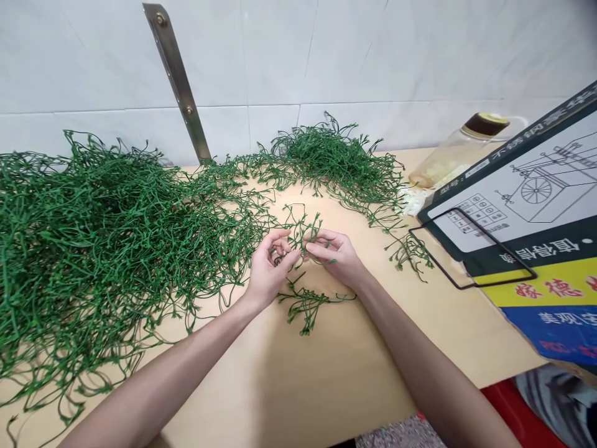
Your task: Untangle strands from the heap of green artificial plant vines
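Close together over the middle of the table are my left hand (pixel 269 267) and my right hand (pixel 339 256). Each pinches thin green plastic stems (pixel 301 231) between thumb and fingers, and small forked tips stick up between the hands. How many stems each hand has cannot be made out. Just below my hands a small bunch of green stems (pixel 305 305) lies on the tabletop. A large tangled heap of the same stems (pixel 116 236) spreads beside my left hand, reaching to the left edge of the view.
A smaller pile of stems (pixel 333 152) lies at the back by the tiled wall (pixel 349 56). A metal bracket (pixel 180 87) rises on the left. At right are a leaning printed cardboard box (pixel 536 211), a black wire frame (pixel 471 249), a bottle (pixel 448 152) and small white pieces (pixel 413 200).
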`<state>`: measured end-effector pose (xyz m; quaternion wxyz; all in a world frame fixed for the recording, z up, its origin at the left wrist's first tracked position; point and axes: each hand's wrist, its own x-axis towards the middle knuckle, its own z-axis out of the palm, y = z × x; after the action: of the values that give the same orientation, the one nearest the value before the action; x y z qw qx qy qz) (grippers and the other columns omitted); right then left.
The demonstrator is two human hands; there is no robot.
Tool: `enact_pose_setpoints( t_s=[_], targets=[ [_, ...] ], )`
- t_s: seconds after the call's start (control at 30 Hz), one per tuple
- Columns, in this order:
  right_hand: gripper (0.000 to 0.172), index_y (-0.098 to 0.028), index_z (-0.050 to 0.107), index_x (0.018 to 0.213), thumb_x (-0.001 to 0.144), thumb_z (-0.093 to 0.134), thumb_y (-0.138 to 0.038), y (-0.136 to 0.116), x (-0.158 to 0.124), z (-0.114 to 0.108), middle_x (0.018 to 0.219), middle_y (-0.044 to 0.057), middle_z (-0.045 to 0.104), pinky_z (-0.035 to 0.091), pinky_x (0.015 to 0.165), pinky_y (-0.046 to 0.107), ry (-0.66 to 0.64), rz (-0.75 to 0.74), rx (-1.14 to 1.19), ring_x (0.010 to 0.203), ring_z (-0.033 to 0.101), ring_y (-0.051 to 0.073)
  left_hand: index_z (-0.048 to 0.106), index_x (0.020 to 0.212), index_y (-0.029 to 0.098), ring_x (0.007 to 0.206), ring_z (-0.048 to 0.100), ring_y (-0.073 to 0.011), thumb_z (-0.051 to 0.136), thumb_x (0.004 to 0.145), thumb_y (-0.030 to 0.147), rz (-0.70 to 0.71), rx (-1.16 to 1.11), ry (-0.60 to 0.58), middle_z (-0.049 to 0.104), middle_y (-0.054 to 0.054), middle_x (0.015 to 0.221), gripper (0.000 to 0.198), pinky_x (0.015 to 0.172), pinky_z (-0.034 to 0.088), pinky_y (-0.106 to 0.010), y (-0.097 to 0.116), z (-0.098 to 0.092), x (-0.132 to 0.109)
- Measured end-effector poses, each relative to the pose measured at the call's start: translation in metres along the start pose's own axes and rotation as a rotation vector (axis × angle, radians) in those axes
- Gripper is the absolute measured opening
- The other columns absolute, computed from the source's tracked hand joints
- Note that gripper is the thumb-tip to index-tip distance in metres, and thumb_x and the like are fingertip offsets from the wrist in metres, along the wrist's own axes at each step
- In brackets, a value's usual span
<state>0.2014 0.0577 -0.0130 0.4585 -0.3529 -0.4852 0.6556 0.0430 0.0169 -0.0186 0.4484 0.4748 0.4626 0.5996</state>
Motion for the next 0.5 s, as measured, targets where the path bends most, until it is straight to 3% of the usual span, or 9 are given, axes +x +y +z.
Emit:
enact_pose_setpoints(
  t_s=[0.17,0.3,0.5],
  targets=[
    [0.025,-0.02,0.075,0.076,0.061,0.088,-0.035,-0.0016,-0.0016,0.0001,0.071,0.0,0.068,0.058,0.068,0.03,-0.015,-0.002,0.036,0.063,0.062,0.012,0.069,0.097,0.017,0.079,0.056,-0.0128,0.072,0.076,0.024,0.009,0.111,-0.059,0.062,-0.004,0.09,0.023,0.071,0.048,-0.023,-0.0056,-0.0007,-0.0001],
    [0.027,-0.019,0.073,0.076,0.06,0.089,-0.034,-0.002,-0.0004,-0.0018,0.073,0.0,0.07,0.057,0.065,0.029,0.001,0.029,0.105,0.063,0.064,0.013,0.063,0.093,0.018,0.079,0.063,-0.0138,0.066,0.083,0.028,-0.036,0.067,-0.153,0.064,-0.003,0.085,0.015,0.07,0.049,-0.023,-0.0037,0.0,-0.0019],
    [0.023,-0.019,0.069,0.07,0.061,0.086,-0.032,-0.002,0.0,0.0009,0.077,0.001,0.069,0.053,0.062,0.027,0.025,-0.012,0.138,0.064,0.063,0.012,0.054,0.091,0.019,0.075,0.059,-0.0105,0.06,0.085,0.023,-0.05,0.005,-0.139,0.066,-0.003,0.091,0.01,0.066,0.045,-0.022,-0.0026,0.0005,-0.0027]
  ],
)
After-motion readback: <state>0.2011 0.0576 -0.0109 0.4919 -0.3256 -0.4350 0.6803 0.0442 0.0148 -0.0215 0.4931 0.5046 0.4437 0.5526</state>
